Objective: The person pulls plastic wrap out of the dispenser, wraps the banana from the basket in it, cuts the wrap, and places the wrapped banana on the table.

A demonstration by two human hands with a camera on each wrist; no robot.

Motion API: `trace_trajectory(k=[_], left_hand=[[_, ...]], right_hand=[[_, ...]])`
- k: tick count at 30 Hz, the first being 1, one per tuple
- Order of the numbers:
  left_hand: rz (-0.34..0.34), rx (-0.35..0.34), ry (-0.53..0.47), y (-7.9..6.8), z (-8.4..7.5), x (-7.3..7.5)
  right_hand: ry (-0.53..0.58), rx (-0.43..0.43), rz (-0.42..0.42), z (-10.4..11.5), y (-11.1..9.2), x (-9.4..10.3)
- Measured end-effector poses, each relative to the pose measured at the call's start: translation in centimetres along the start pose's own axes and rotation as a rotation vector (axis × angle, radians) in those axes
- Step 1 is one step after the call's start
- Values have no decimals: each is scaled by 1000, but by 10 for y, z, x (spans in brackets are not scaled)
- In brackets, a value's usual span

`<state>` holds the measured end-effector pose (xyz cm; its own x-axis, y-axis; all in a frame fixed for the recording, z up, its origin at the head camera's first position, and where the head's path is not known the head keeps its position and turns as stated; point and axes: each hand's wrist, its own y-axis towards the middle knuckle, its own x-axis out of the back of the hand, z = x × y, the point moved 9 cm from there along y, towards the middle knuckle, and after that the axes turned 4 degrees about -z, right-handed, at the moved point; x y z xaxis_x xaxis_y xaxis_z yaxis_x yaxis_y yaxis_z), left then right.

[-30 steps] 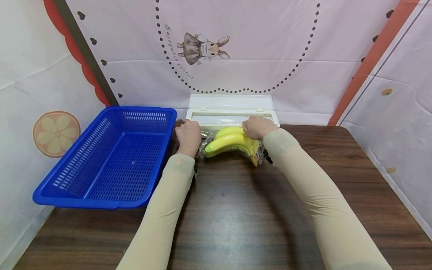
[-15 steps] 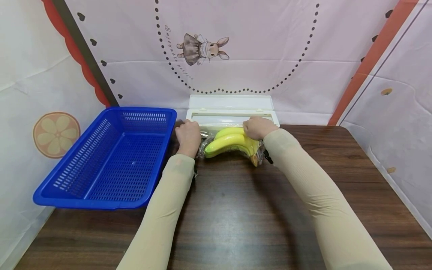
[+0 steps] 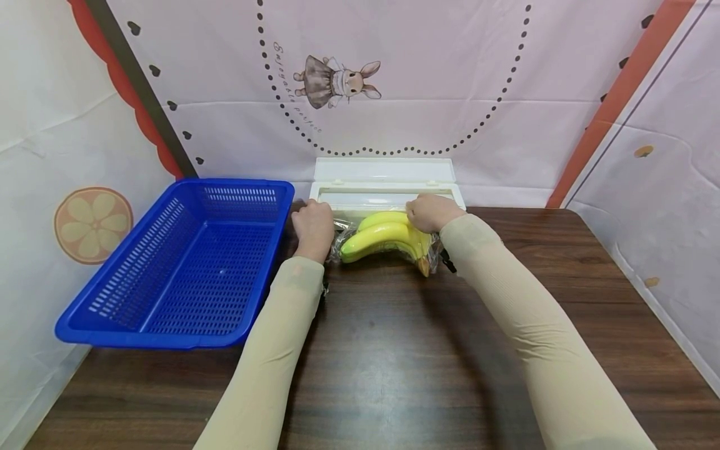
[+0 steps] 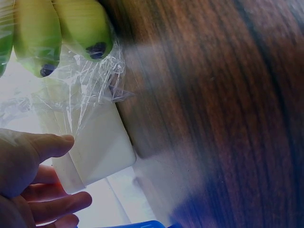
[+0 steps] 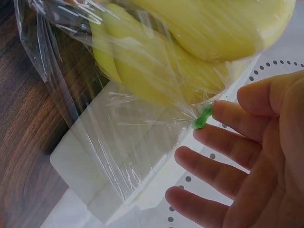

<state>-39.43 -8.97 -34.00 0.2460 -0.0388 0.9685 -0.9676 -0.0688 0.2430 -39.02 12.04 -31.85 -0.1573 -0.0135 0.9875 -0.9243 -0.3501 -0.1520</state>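
A bunch of yellow bananas with greenish tips lies in clear cling film in front of a long white cling film box. The film stretches over the box's edge. My left hand holds the box's left end, its thumb on the edge and fingers behind, as the left wrist view shows. My right hand is at the bananas' right side. In the right wrist view its fingers are nearly straight, and fingertips touch a small green slider on the box's edge.
A blue perforated basket stands on the left of the dark wooden table. The box's raised white lid stands against the printed cloth at the back. More cloth hangs along both sides.
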Motion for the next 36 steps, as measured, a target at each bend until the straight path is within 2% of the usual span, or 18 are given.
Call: trace_trajectory(k=[17, 36], left_hand=[[-13, -1, 9, 0, 0, 0], [-7, 2, 3, -1, 1, 0]], right_hand=[[-7, -8, 30, -6, 0, -3], [-17, 1, 19, -8, -4, -1]])
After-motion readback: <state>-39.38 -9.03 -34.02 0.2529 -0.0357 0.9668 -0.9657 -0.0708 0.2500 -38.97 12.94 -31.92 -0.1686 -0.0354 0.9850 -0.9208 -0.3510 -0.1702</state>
